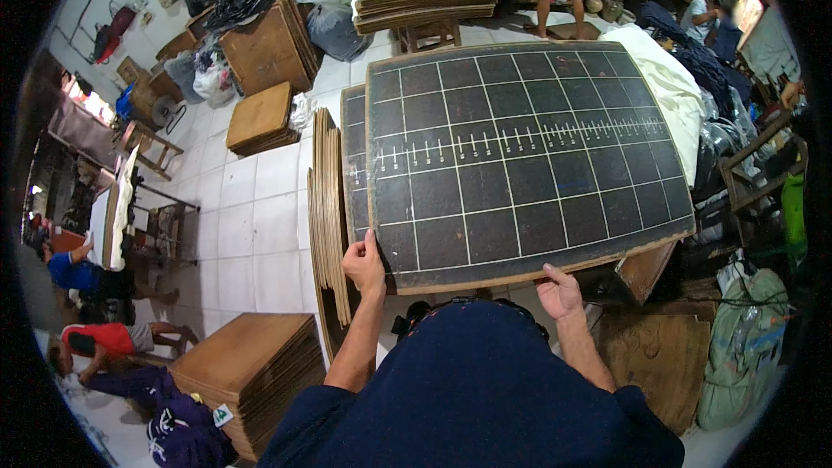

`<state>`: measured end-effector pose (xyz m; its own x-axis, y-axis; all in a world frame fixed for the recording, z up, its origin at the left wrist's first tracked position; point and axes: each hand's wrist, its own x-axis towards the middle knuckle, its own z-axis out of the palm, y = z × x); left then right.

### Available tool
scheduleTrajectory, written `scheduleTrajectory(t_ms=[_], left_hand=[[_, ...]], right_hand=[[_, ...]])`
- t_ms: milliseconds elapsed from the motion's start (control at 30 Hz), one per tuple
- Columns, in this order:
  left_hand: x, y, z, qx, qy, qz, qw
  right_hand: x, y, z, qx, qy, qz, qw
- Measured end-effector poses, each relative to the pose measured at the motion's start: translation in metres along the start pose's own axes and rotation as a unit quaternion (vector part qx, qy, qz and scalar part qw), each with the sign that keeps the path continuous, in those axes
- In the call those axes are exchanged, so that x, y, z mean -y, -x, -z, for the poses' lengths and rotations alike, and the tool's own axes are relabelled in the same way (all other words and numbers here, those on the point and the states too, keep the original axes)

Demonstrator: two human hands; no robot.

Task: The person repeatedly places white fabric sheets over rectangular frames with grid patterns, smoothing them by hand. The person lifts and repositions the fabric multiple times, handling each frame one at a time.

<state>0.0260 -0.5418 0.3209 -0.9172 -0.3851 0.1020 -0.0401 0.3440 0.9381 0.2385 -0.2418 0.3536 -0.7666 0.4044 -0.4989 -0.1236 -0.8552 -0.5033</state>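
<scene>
A large dark board [491, 192], printed with a white grid and a row of ruler-like marks, spans the space before me. My left hand [365, 266] grips its left edge near the close corner, with the thumb on the edge. At the near edge, my right hand [559, 291] holds the rim with the thumb uppermost and the fingers partly hidden below. Under the board, a second gridded board [354, 143] sticks out on the left. Beside my left hand several thin brown boards [328, 208] stand on edge.
Behind the board is a stack of boards [426, 3] on a wooden stool. White cloth [663, 91] lies to the right, above a green sack [744, 344]. A tall stack of brown boards [244, 351] stands at lower left. Several people are around the room, one in red [107, 343].
</scene>
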Motion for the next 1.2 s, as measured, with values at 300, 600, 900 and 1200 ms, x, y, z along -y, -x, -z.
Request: scheduleTrajectory(t_ms=[300,600,900,1200], left_hand=[[0.020,-0.003,0.007,-0.047,-0.077,0.036,0.995],[0.024,-0.028,0.014,0.052,-0.244,-0.060,0.966],[0.029,-0.016,0.004,0.077,-0.128,-0.010,0.989],[0.040,-0.014,-0.003,0.158,-0.208,-0.008,0.965]], right_hand=[[0.009,-0.049,0.019,0.095,0.042,-0.194,0.976],[-0.016,-0.070,0.016,0.045,0.129,-0.341,0.930],[0.082,-0.084,0.032,0.006,0.406,-0.124,0.905],[0.184,-0.159,0.118,-0.431,0.778,0.201,0.410]])
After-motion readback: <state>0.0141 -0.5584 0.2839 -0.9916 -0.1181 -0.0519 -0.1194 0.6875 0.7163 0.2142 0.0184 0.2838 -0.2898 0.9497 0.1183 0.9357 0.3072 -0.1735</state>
